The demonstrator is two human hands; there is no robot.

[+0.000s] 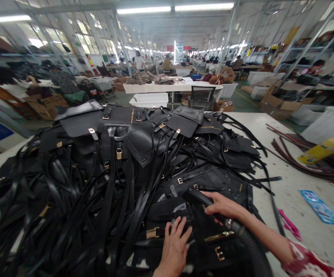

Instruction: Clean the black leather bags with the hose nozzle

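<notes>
My right hand [221,206] is closed around a black nozzle [197,197] joined to a ribbed hose [255,248], which runs down toward the bottom edge. The nozzle's tip is over a black leather-look bag [197,231] with gold-coloured buckles and a gold zipper. My left hand [176,242] lies on the same bag with fingers spread, near a gold clasp [152,232]. A scrap of clear plastic film [180,208] shows just above those fingers. Behind and to the left is a heap of similar black bags [143,142] with long loose straps [109,204].
On the right of the white table [288,200] are brown straps [293,154], a yellow can [322,150], a blue card [321,207] and a pink tool [290,225]. Beyond stand another table [172,87], a white bin [149,100], a chair [203,96] and several people.
</notes>
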